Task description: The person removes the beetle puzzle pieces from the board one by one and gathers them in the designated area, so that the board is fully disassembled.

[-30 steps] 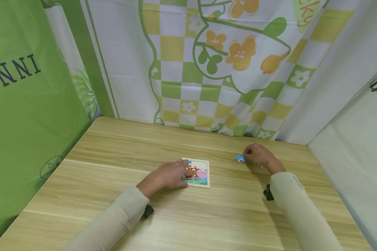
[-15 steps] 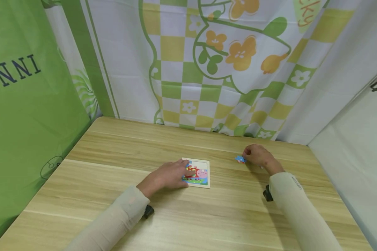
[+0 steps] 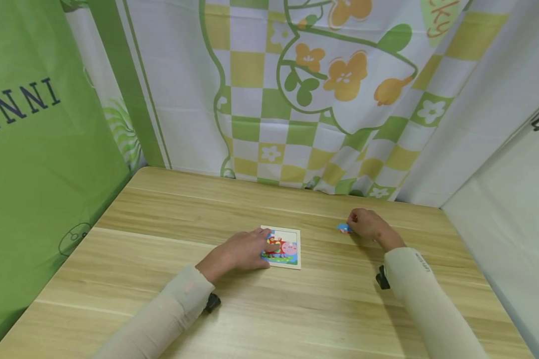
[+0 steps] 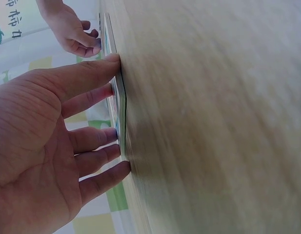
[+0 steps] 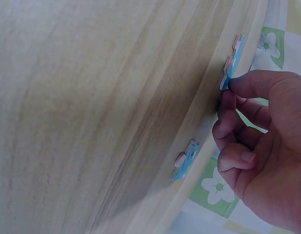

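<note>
My left hand lies over the left part of a square jigsaw board with a pale frame. Its fingers are spread and fairly straight, with thumb and fingertips on the board, as the left wrist view shows. The picture has a pink pig face and red clothing; a pale gap shows at the upper right. Farther right, my right hand pinches one end of a blue jigsaw piece with pink-red parts, low over the table. A second blue and pink piece lies beneath that hand, mostly hidden in the head view.
Both hands work on a wood-grain table. A checked floral curtain hangs along its far edge. On the left is a green cloth, on the right a white one. Each wrist carries a small black camera.
My right hand has shifted very slightly toward me, covering more of the second piece in the head view. The left hand and the board stay in place.
</note>
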Motion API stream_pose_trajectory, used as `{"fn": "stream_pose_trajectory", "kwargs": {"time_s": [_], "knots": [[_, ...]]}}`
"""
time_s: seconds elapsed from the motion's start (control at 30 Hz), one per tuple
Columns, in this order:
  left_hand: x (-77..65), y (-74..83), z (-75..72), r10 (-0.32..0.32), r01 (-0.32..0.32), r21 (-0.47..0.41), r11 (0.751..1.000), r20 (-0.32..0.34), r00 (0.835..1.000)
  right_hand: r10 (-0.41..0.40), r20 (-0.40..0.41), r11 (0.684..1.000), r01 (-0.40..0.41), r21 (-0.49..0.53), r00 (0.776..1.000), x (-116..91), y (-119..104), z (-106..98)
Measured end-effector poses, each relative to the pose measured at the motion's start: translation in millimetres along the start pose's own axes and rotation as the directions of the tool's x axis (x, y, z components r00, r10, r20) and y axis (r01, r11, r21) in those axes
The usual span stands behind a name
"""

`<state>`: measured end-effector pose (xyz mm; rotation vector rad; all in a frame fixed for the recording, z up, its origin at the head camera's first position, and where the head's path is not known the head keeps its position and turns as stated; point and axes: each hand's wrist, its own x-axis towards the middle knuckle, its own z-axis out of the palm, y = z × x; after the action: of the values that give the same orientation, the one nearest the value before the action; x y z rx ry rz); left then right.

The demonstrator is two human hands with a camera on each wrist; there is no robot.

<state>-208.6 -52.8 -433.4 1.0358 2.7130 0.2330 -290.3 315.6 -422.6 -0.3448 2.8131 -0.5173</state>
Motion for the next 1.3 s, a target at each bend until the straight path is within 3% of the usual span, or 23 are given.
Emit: {"fn": "stream_pose_trajectory", "kwargs": {"time_s": [0.4, 0.73, 0.87, 1.13, 1.3], "knots": [[-0.2, -0.2, -0.7, -0.007, 0.007, 0.004, 1.000, 0.013, 1.000, -0.047, -0.082, 0.999, 0.045, -0.028, 0.995, 0.0, -3.1, -1.6], [-2.2, -0.4, -1.1, -0.006, 0.006, 0.000, 1.000, 0.017, 1.000, -0.139, -0.118, 0.990, 0.135, -0.044, 0.983, 3.7, -38.2, 10.3], [-2.6, -1.5, -0.4, -0.001, 0.001, -0.007, 1.000, 0.015, 1.000, -0.235, -0.112, 0.971, 0.229, -0.066, 0.966, 3.6, -58.5, 21.0], [-1.5, -3.4, 2.3, 0.012, -0.012, -0.008, 1.000, -0.002, 1.000, -0.388, -0.007, 0.921, 0.388, -0.006, 0.921, 1.1, -95.8, 41.9], [-2.0, -3.2, 3.2, 0.010, -0.010, 0.004, 1.000, -0.006, 1.000, -0.471, -0.001, 0.882, 0.471, -0.021, 0.882, 2.6, -109.3, 51.2]]}}
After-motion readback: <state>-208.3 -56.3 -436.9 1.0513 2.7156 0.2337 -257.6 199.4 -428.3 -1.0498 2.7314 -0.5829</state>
